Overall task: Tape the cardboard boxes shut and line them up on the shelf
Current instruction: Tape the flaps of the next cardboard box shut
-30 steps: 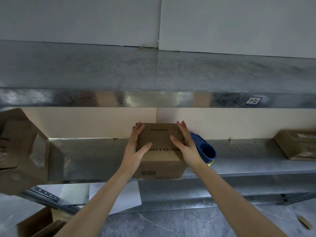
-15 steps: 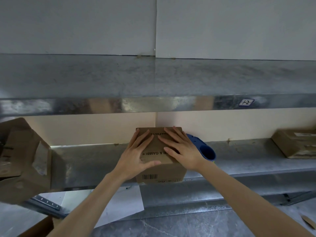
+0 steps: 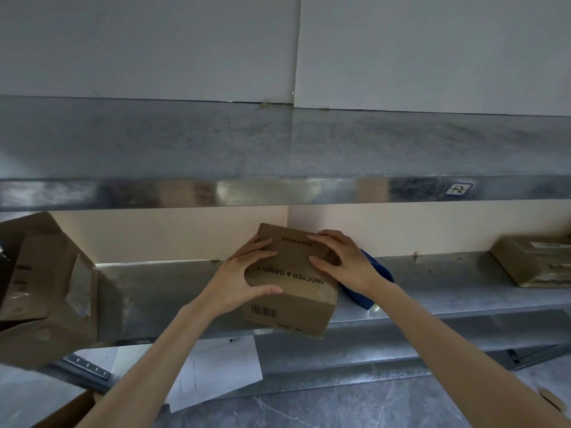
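A small brown cardboard box (image 3: 296, 301) with printed lettering and a barcode sits at the front edge of the metal shelf (image 3: 448, 288), turned at an angle with one corner over the edge. My left hand (image 3: 244, 279) grips its left side, thumb along the front top edge. My right hand (image 3: 343, 261) holds the top right corner, fingers curled over the top. A blue tape dispenser (image 3: 367, 288) lies on the shelf just right of the box, mostly hidden behind my right hand.
A large open cardboard box (image 3: 46, 288) stands at the left end of the shelf. A flat taped box (image 3: 534, 264) lies at the far right. An upper metal shelf (image 3: 278, 143) overhangs. White paper sheets (image 3: 216, 372) lie below on the grey floor.
Both hands shifted from lying flat on the box top to gripping its sides. The box has been turned and now sits skewed, its front corner past the shelf edge.
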